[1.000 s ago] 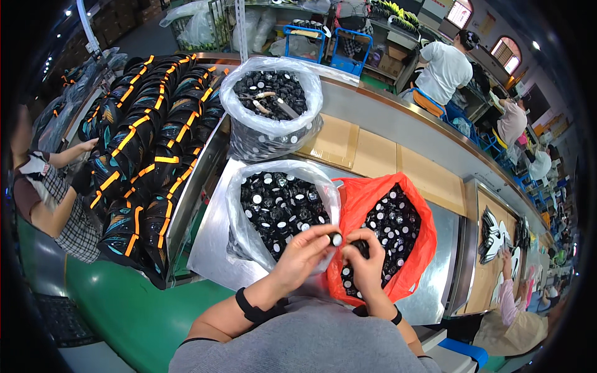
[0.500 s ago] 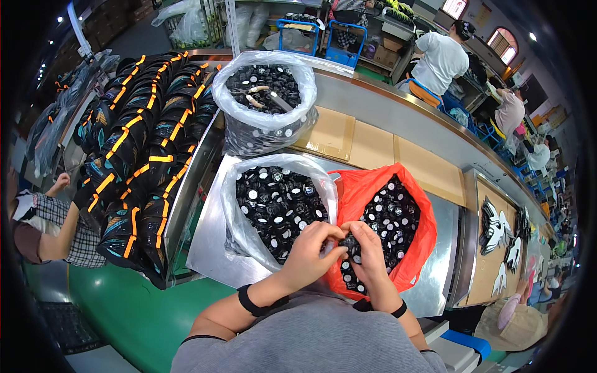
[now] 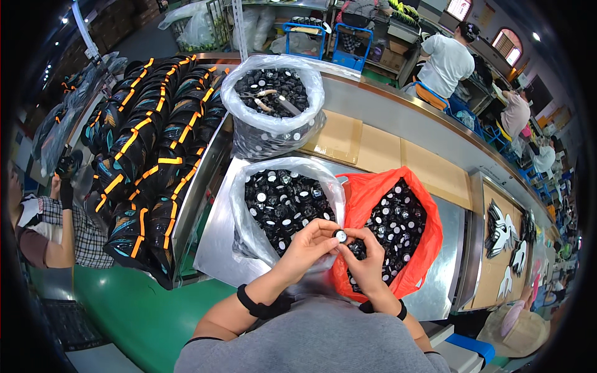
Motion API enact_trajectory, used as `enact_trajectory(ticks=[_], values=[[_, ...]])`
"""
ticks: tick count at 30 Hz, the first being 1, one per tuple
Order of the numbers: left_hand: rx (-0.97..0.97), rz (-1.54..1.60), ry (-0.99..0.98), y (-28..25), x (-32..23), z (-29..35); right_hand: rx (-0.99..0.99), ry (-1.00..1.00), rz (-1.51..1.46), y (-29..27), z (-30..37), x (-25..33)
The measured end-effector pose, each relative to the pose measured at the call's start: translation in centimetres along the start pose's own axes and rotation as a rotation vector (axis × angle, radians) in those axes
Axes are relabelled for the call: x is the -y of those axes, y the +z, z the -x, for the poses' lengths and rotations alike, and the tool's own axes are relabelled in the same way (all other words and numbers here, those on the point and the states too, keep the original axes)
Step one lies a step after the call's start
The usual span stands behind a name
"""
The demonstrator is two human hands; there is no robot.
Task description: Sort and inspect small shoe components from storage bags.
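Observation:
Between my two hands is a small round black part [image 3: 340, 236] with a pale disc on its face, turned upward. My left hand [image 3: 306, 247] pinches it from the left with its fingertips. From the other side my right hand [image 3: 368, 264] grips it with thumb and fingers. Below them, a red plastic bag [image 3: 429, 248] stands open, full of similar black parts with white discs. Beside it on the left is a clear plastic bag [image 3: 236, 211] of the same kind of parts; its near rim lies by my left hand.
Farther back stands another filled clear bag [image 3: 314, 93] with tan-handled tools [image 3: 264, 102] on top. Rows of black pieces with orange straps [image 3: 134, 143] fill a rack at left, where a person [image 3: 46, 230] works. Flat cardboard [image 3: 429, 171] and a tray of white-and-black pieces [image 3: 500, 230] lie right.
Both hands have risen slightly, and the small part now shows its pale face between my fingertips. The whole view has shifted a little. The person at left now holds up a dark piece.

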State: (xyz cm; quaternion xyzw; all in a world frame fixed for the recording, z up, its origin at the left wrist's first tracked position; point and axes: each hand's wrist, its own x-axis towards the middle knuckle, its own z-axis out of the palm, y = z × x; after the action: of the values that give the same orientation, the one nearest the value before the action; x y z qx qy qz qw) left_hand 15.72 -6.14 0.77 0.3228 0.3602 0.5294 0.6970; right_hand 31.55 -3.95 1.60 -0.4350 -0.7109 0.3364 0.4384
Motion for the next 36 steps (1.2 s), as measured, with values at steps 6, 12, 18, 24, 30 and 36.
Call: enact_trajectory(ticks=[6,12,18,24,30,36], values=[[-0.003,-0.088,-0.057,-1.2,-0.4,-0.2,0.084,-0.127,0.039,-0.8,-0.4,0.6],[0.043,-0.176,-0.04,-1.6,-1.3,-0.3,0.262,-0.128,0.02,-1.8,-1.3,0.7],[0.165,-0.015,-0.118,-2.1,-0.1,-0.4,0.211,-0.034,-0.08,-1.3,-0.9,0.6],[0.157,0.421,-0.097,-0.7,1.6,0.1,0.094,0.085,-0.135,-0.2,0.2,0.7],[0.149,0.444,-0.008,-0.8,1.4,0.5,-0.009,0.08,-0.113,0.3,0.7,0.9],[0.054,0.326,-0.055,0.4,0.9,0.7,-0.031,-0.03,-0.012,0.2,0.4,1.0]])
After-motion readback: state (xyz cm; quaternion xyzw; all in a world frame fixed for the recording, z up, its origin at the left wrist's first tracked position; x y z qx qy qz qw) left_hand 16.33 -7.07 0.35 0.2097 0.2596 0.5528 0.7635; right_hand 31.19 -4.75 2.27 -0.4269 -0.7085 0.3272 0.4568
